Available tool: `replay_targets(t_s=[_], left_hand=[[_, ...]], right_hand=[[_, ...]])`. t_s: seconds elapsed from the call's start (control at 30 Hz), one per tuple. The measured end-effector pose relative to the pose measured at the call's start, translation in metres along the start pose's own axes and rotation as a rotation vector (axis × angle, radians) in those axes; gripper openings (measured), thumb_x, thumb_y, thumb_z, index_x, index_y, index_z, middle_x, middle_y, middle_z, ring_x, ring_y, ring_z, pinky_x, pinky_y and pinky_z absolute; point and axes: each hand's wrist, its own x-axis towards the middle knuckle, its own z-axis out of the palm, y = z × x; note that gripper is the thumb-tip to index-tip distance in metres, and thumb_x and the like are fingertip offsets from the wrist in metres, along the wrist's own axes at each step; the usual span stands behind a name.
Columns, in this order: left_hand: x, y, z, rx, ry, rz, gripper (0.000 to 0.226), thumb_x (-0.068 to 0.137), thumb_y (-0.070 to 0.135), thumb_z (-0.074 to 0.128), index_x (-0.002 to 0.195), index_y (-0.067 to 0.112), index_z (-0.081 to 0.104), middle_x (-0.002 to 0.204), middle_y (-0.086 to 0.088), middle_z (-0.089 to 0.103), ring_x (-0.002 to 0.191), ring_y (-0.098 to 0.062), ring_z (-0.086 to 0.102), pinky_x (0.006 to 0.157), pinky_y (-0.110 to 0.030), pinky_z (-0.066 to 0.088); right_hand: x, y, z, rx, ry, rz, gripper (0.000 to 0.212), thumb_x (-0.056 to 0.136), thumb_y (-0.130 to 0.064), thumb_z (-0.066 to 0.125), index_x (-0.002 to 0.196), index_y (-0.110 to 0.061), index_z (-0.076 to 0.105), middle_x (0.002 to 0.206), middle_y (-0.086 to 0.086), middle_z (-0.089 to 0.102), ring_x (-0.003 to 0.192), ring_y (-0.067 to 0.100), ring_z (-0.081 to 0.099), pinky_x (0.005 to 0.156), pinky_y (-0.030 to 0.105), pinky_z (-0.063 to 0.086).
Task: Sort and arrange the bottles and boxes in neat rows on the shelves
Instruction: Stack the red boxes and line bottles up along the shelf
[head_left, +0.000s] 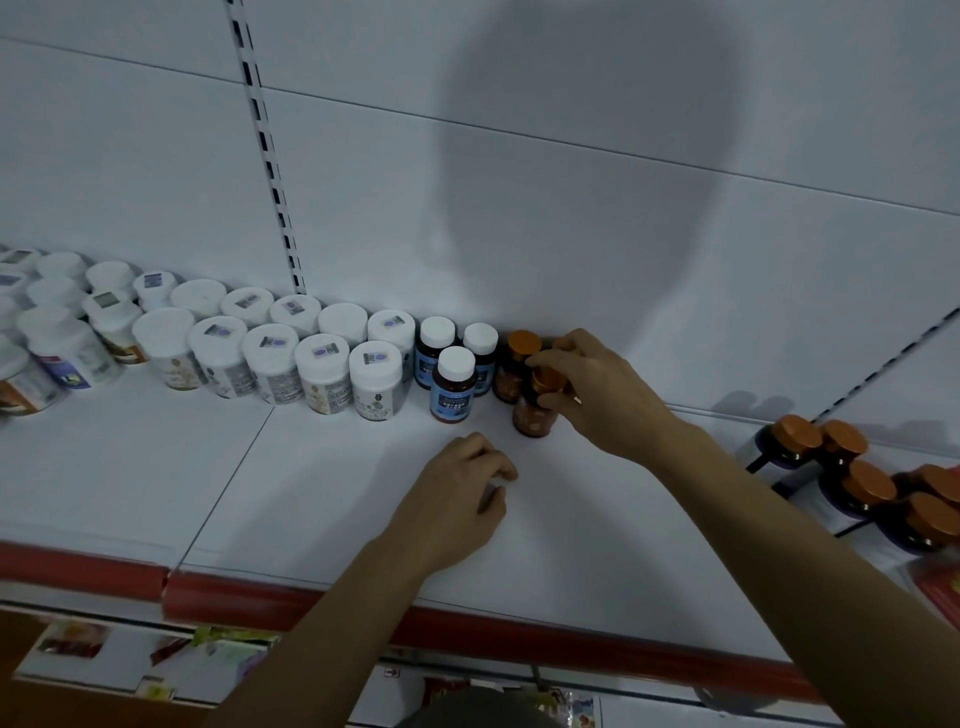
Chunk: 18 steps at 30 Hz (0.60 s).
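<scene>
Now right hand (597, 392) grips orange-capped bottle (532, 418).

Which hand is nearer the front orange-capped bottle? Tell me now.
Right. The right hand grips the front orange-capped bottle by its cap; the left hand rests on the shelf in front of it, apart.

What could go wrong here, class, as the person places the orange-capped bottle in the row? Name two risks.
1. The right hand holds the brown bottle high, around its cap; if the grip slips, it could tip.
2. The blue-label bottle and another orange-capped bottle stand close beside it; a nudge might topple them.
</scene>
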Motion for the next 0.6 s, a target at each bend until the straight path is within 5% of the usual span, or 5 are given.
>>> replay_targets(t_s=[0.4, 0.6], left_hand=[[0.000, 0.001, 0.004, 0.178, -0.017, -0.040, 0.021, 0.089, 0.019, 0.065, 0.109, 0.024, 0.068, 0.108, 0.009, 0.052, 0.104, -0.015, 0.048, 0.084, -0.035, 0.039], [0.024, 0.032, 0.004, 0.201, -0.317, -0.003, 0.029, 0.100, 0.034, 0.056, 0.128, 0.032, 0.057, 0.125, 0.010, 0.044, 0.115, -0.013, 0.042, 0.096, -0.035, 0.041]], right_hand=[[-0.023, -0.001, 0.000, 0.131, 0.146, -0.012, 0.053, 0.096, -0.031, 0.068, 0.144, -0.027, 0.046, 0.132, 0.002, 0.044, 0.081, 0.014, 0.060, 0.081, 0.032, 0.055], [-0.089, 0.033, -0.026, 0.093, 0.195, 0.185, 0.041, 0.097, -0.037, 0.064, 0.136, -0.031, 0.053, 0.132, -0.006, 0.048, 0.094, 0.008, 0.056, 0.079, 0.024, 0.049]])
